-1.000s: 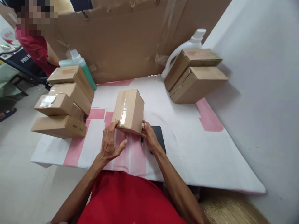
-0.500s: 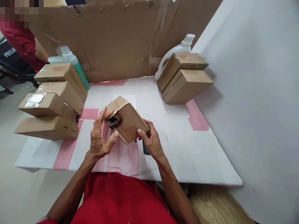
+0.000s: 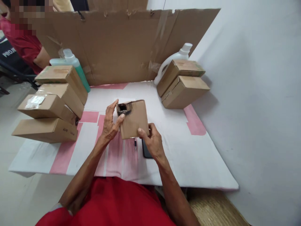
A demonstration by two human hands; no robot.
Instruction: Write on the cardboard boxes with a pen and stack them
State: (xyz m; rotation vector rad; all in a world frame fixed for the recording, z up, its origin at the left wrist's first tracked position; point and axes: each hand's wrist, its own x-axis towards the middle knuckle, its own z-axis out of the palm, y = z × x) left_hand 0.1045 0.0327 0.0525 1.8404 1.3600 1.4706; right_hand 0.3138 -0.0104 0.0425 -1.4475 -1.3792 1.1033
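1. Being held above the middle of the white and pink table cover point(image 3: 188, 150): one small cardboard box point(image 3: 134, 121), its broad face turned toward the camera and a ragged dark hole showing at its upper left corner.
2. Showing only darkness through that hole; contents not possible to tell.
3. Gripping the box's left edge: left hand point(image 3: 110, 124), thumb pressing the face just below the hole, fingers reaching up beside it.
4. Clasping the lower right corner: right hand point(image 3: 152, 142), fingertips curling over the bottom edge.
5. Lying on the cover just beneath the right hand: a dark flat object point(image 3: 145, 151), probably a phone, partly hidden, with a pen point(image 3: 135, 143) just beside it.
6. Sitting stacked at the left: four closed boxes point(image 3: 50, 106), a green bottle point(image 3: 77, 67) standing behind them.
7. Leaning stacked at the right: two closed boxes point(image 3: 182, 84), a white jug point(image 3: 176, 56) standing behind.
8. Standing upright along the far edge: a large cardboard sheet point(image 3: 122, 44).
9. Sitting past the far left corner: another person in a red sleeve point(image 3: 25, 47).
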